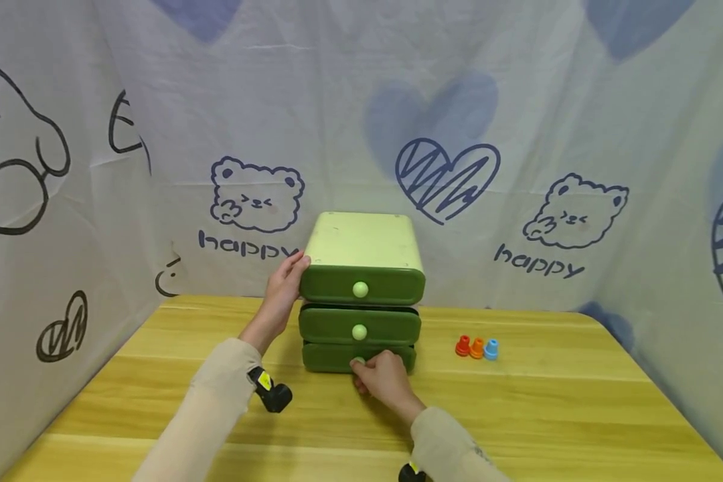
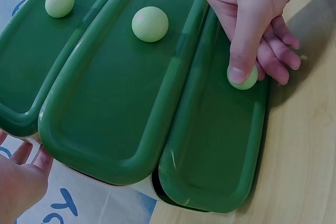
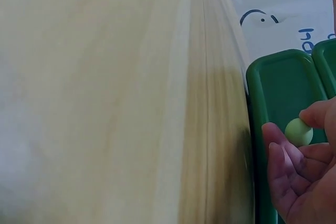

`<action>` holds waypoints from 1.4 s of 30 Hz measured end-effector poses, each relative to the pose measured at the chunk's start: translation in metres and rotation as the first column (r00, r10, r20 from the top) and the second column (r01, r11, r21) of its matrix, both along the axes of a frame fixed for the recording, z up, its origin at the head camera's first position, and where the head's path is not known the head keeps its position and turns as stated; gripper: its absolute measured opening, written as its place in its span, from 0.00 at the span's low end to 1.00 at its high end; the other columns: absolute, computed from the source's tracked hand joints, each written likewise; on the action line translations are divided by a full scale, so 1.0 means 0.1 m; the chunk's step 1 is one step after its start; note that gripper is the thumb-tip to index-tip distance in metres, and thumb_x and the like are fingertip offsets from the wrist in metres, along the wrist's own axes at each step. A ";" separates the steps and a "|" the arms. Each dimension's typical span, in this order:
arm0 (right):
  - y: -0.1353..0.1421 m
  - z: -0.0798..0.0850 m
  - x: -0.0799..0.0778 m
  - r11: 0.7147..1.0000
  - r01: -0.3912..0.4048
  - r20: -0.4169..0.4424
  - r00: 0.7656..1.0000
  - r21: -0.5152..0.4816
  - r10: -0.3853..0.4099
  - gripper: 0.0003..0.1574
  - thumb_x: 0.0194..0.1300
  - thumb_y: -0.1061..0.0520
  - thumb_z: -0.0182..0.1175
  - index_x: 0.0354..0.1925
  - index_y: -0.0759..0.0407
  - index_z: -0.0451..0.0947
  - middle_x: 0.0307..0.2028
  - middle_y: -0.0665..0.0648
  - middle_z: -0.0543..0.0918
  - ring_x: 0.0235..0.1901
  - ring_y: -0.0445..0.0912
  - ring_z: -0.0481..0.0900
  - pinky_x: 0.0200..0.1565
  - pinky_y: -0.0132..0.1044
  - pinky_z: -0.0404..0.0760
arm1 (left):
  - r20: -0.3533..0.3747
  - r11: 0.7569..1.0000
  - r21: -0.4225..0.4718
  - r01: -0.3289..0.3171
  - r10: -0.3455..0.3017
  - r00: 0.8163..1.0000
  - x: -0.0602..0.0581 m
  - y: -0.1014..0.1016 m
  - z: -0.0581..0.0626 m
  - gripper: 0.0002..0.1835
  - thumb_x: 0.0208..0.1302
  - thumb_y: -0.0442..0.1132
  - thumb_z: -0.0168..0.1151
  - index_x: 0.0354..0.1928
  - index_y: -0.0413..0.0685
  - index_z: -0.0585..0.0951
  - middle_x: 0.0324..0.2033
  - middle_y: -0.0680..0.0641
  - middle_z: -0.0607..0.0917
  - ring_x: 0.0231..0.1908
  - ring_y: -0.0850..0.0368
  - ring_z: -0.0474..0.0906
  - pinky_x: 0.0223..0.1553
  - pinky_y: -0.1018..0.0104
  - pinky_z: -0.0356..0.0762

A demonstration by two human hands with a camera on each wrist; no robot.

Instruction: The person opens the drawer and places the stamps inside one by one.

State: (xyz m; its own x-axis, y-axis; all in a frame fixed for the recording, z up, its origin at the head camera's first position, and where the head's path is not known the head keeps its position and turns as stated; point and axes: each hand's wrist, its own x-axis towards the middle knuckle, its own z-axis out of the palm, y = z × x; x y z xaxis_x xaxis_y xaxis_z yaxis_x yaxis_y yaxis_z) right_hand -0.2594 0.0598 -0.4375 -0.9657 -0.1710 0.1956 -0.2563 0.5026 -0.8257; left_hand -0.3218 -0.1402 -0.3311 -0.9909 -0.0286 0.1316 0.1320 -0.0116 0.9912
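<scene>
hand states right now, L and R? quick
Left hand: open, resting against the cabinet at its left side.
Right hand: closed, pinching the bottom knob.

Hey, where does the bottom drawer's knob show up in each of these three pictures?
Head: the knob is below center, near the middle from side to side.
Left wrist: the knob is right of center, slightly above mid-height.
Right wrist: the knob is toward the right edge, below mid-height.
Shared landmark: the right hand pinching it.
</scene>
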 end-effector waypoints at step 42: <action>0.06 0.14 0.45 0.983 -0.039 -0.034 0.998 0.179 0.046 0.27 0.64 0.47 0.64 0.11 0.56 0.78 0.08 0.45 0.74 0.07 0.35 0.69 0.17 0.31 0.72 | -0.018 0.997 0.052 0.049 -0.048 0.999 0.00 -0.01 -0.01 0.33 0.73 0.49 0.48 0.73 0.41 0.57 0.68 0.37 0.62 0.64 0.44 0.63 0.65 0.54 0.63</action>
